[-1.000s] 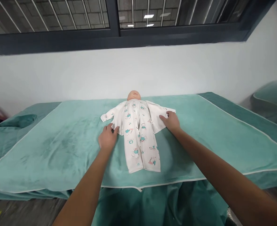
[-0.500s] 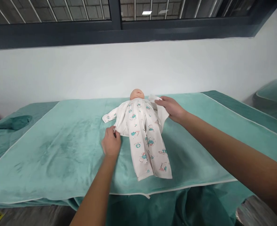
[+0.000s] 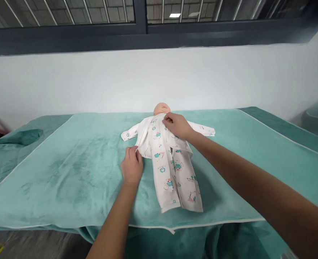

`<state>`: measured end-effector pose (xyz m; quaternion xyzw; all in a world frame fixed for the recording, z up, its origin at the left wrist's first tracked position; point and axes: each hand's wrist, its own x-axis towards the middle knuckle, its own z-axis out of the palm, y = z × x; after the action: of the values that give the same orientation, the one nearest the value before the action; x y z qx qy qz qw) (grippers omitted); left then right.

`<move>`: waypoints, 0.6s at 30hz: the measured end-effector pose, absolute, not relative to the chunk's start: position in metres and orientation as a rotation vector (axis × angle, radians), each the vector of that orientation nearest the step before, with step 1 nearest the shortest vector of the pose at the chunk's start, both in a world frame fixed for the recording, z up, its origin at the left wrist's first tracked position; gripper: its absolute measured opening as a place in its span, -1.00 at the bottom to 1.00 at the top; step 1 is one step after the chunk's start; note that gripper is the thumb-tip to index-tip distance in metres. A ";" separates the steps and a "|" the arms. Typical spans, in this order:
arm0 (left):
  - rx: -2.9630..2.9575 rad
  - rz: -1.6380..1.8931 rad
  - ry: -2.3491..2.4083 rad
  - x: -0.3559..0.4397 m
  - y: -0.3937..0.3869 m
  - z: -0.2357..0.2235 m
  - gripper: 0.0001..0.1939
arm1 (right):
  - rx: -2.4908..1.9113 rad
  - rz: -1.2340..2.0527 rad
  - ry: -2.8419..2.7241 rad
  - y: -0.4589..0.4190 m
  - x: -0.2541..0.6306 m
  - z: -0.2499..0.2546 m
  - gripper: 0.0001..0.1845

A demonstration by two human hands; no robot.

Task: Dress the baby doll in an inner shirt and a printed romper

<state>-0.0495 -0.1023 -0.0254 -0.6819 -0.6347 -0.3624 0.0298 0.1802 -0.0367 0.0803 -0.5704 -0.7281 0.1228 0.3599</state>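
A baby doll lies on its back on a teal towel, dressed in a white printed romper. My left hand pinches the romper's left front flap at its lower edge. My right hand rests on the doll's chest, fingers closed on the right front flap, which is folded across the body. Both sleeves lie spread out to the sides.
The towel covers a table that stands against a white wall below a dark-framed window. A folded dark teal cloth lies at the far left. Another teal-covered surface shows at the right edge.
My right hand has carried the romper's right flap from the doll's side across onto the chest. My left hand stayed at the left flap's edge. The view shifted slightly.
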 end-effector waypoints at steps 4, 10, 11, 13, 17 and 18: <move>-2.081 -1.131 -1.874 -0.050 -0.102 -0.031 -0.75 | -1.573 0.139 -2.049 -0.014 0.170 0.076 -0.78; -2.134 -1.143 -1.431 -0.047 -0.104 -0.040 -0.75 | -1.452 0.224 -2.155 0.022 0.155 0.079 -0.65; -2.130 -1.155 -1.378 -0.046 -0.105 -0.040 -0.74 | -1.433 0.234 -2.133 0.025 0.152 0.077 -0.66; -2.126 -1.196 -1.304 -0.045 -0.108 -0.038 -0.74 | -1.424 0.232 -2.094 0.027 0.148 0.071 -0.65; -2.118 -1.356 -1.236 -0.037 -0.108 -0.026 -0.72 | -1.411 0.298 -1.999 0.023 0.146 0.064 -0.60; -2.103 -1.406 -1.200 -0.033 -0.107 -0.021 -0.72 | -1.406 0.342 -1.967 0.022 0.148 0.064 -0.60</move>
<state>-0.0329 -0.1066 -0.0215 -0.7403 -0.4222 -0.4948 0.1700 0.1476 0.0219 0.0643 -0.5409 -0.7568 0.1314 0.3428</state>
